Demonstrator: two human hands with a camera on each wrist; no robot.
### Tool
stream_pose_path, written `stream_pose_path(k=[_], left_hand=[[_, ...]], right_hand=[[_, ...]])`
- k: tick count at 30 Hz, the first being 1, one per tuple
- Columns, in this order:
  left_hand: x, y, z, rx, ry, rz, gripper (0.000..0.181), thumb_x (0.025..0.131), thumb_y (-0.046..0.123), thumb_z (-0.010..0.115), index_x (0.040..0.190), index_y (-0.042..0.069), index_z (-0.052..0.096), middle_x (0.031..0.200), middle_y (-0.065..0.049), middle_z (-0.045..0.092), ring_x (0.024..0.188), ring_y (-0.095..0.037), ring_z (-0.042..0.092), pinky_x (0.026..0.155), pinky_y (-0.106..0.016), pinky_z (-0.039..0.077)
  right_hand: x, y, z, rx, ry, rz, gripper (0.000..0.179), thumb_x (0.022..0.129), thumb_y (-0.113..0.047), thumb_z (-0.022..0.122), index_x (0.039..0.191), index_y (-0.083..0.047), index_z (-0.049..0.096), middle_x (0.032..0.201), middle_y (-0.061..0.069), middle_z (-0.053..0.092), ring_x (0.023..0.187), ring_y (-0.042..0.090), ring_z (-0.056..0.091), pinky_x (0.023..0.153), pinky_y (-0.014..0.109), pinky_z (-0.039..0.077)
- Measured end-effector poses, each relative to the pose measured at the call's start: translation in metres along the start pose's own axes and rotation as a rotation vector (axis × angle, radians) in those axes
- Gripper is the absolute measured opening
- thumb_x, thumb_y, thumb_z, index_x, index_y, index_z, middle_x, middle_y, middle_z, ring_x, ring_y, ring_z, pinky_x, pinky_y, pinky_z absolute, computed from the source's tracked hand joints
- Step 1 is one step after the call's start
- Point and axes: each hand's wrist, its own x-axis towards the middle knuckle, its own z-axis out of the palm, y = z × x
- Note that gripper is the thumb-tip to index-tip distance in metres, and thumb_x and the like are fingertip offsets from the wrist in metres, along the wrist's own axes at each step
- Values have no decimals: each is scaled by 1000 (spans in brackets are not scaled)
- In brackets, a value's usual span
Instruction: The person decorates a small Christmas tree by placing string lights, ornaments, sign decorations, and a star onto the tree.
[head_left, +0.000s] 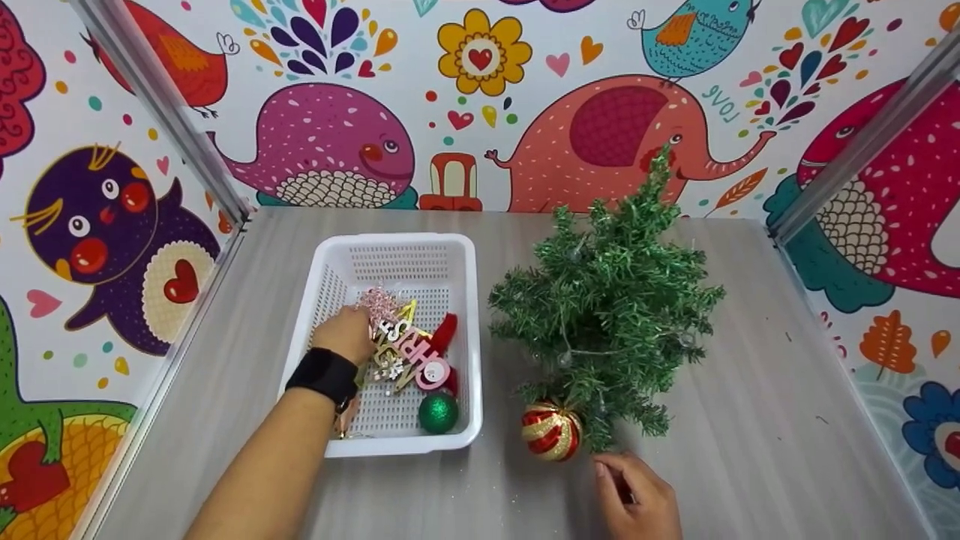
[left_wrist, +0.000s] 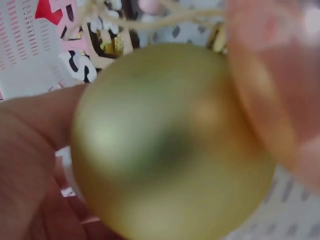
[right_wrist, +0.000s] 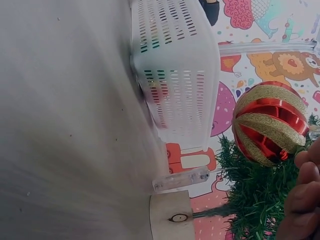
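My left hand (head_left: 343, 335), with a black watch (head_left: 322, 377), reaches into the white basket (head_left: 469, 337), fingers beside pink tinsel (head_left: 381, 301). In the left wrist view a gold ball ornament (left_wrist: 170, 145) covers the fingertips, so I cannot tell whether they grip it. A translucent pink ornament (left_wrist: 280, 75) overlaps it. A pink letter sign (head_left: 412, 349) and green glitter ball (head_left: 437, 412) lie in the basket. My right hand (head_left: 641, 495) pinches a low branch tip of the small artificial Christmas tree (head_left: 615, 300). Close by hangs a red-and-gold striped ball ornament (head_left: 551, 430).
The tree's pale base (right_wrist: 170, 217) shows in the right wrist view. Red ribbon (head_left: 445, 334) lies at the basket's right side. Grey wood-grain tabletop (head_left: 750, 420) surrounds the basket and tree. Metal-edged walls with printed cartoon animals (head_left: 337, 142) close off the back and sides.
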Motion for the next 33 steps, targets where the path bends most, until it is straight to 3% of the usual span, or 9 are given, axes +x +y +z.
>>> stream_pose_path(k=[4,10,15,17,21,25,28,31,33], left_hand=[[-4,4,-8,-14,77,-4,41,82,5,72,119,-11,62,106,-32,64,87,-50,67,73,-61,58],[-18,15,-37,-103,214,-9,45,90,12,73,127,-8,58,115,-31,61,96,-50,66,77,-63,57],[-44,45,-64,-254,350,29,50,92,21,78,132,-2,59,122,-26,62,105,-45,67,83,-60,58],[-59,63,-74,-325,394,68,51,91,23,81,132,0,61,126,-23,63,108,-40,68,86,-56,60],[-92,101,-83,-455,479,241,54,87,23,85,132,4,64,130,-17,65,110,-31,70,88,-44,63],[-119,132,-77,-637,542,531,53,83,17,86,129,1,64,129,-17,66,109,-27,70,86,-35,63],[-135,152,-65,-834,484,720,53,82,13,84,128,-2,62,129,-19,66,111,-29,68,86,-31,62],[-149,170,-49,-962,403,804,51,84,13,82,128,-2,60,130,-19,65,113,-28,67,88,-30,61],[-156,180,-38,-1010,352,829,51,85,12,82,129,0,60,130,-19,64,114,-26,67,88,-30,61]], right_hand=[[-1,0,0,-2,-11,-1,49,68,28,73,99,-9,74,72,-3,59,55,-4,42,50,9,36],[1,-1,-3,17,7,-27,48,67,29,73,98,-8,74,74,-2,61,56,-3,44,51,9,38],[11,-3,-19,32,26,-63,43,68,29,71,97,-1,75,71,-2,58,55,-3,41,49,10,35],[18,-6,-27,36,39,-73,33,76,25,70,98,1,74,70,-2,57,55,-3,40,49,11,34],[32,-13,-40,52,87,-140,7,96,3,67,97,7,73,69,1,54,57,-1,39,49,15,33],[42,-28,-44,100,117,-167,23,103,-9,64,96,12,70,68,3,54,59,1,40,51,20,33],[49,-40,-41,170,112,-174,18,101,-3,64,98,13,70,69,2,54,60,2,41,52,21,33],[55,-51,-35,258,86,-186,9,97,7,65,101,12,70,73,4,58,62,4,44,53,23,35],[58,-56,-30,307,57,-183,14,93,12,65,107,12,69,81,6,62,65,6,49,53,23,38]])
